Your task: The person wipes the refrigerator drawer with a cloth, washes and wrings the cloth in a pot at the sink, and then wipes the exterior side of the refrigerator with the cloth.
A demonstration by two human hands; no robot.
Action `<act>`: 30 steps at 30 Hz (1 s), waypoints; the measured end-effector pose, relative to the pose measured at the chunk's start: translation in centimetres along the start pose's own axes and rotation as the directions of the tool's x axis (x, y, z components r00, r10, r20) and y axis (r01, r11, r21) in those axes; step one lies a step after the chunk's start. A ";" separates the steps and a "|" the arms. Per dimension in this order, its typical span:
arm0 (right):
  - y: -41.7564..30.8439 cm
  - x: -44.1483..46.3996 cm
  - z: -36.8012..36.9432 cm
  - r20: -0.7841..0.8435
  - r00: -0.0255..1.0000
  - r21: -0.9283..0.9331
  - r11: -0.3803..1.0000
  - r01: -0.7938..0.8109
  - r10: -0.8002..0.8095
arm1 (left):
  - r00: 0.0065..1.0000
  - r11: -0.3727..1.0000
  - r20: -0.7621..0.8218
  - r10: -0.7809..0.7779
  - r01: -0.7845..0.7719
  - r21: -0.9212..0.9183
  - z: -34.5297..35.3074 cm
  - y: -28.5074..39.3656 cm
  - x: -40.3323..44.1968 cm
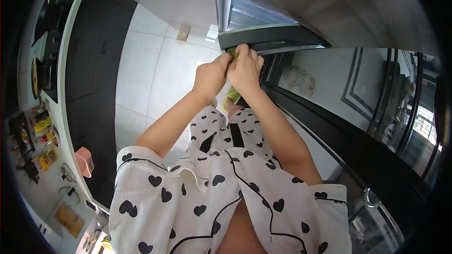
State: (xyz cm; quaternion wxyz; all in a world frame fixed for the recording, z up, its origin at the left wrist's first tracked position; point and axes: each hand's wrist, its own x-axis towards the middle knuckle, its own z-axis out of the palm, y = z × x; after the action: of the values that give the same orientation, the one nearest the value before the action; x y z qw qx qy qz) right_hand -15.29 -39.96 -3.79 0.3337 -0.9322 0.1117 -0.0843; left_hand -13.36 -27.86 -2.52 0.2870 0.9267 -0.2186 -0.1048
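Observation:
My left hand [210,77] is closed, fingertips pinched together around a small green leafy-looking thing [232,53]. On its other side, my right hand [245,69] has its fingers curled over the same green thing. Both hands meet in front of my body, and much of what they hold is hidden by the fingers. Just beyond them is the dark edge of an open door or drawer [278,36], with a pale, ribbed interior [256,13] behind it. Whether my right fingers touch that edge, I cannot tell.
A glossy dark cabinet front [329,84] stands close on the right. Dark cupboards [96,51] run along the left beneath a counter with pans and packets. A pink bin [84,162] hangs there. Light tiles [160,66] cover the floor; a yellow-green slipper [231,95] shows below my hands.

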 end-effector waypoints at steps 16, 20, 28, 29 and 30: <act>0.7 0.1 2.6 0.139 0.985 0.688 0.706 -0.169 0.100 | 0.890 0.851 -0.398 -0.224 -0.021 -0.525 2.7 -1.1 -0.2; -1.1 -2.7 1.5 0.067 0.996 0.416 0.909 0.026 -0.060 | 0.917 0.860 -0.336 -0.214 0.015 -0.509 0.8 -1.6 -3.0; -0.4 -3.5 -1.1 0.148 0.983 0.334 0.930 -0.155 0.111 | 0.909 0.800 -0.364 -0.204 -0.060 -0.597 0.4 -0.7 -4.4; -0.1 -3.4 -1.6 0.184 0.976 0.242 0.957 -0.159 0.116 | 0.899 0.788 -0.391 -0.198 -0.091 -0.609 0.3 -0.2 -4.4; 0.5 -3.4 -1.8 0.150 0.984 0.218 0.967 -0.129 0.098 | 0.897 0.830 -0.416 -0.148 -0.116 -0.545 -0.1 0.0 -4.3</act>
State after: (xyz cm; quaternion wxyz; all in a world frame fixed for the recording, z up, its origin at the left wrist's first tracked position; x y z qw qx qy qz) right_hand -19.02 -40.51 -3.00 0.4490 -0.8838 0.1314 -0.0125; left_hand -17.09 -25.82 -2.12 0.5853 0.8033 -0.0999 0.0463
